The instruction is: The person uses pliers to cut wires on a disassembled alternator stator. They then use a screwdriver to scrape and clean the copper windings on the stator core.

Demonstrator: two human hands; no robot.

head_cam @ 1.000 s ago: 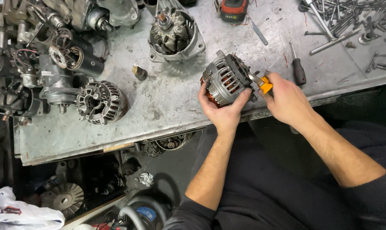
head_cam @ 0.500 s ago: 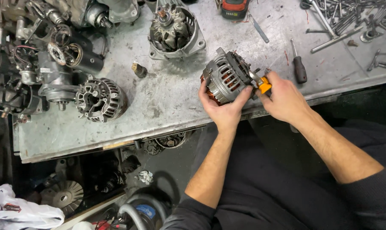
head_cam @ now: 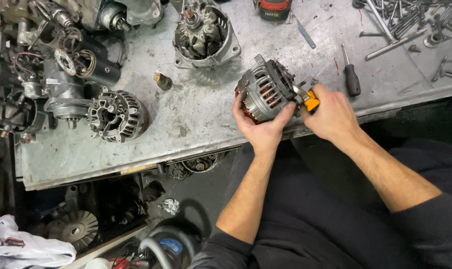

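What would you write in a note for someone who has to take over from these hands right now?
Left hand: grip closed around the alternator, holding it at the front edge of the metal bench.
Right hand: grip on an orange-handled tool, its tip against the alternator's side.
Done: cannot tell; the housing looks whole.
Left: whatever the tool is working on. A black-handled screwdriver lies just right of the hands.
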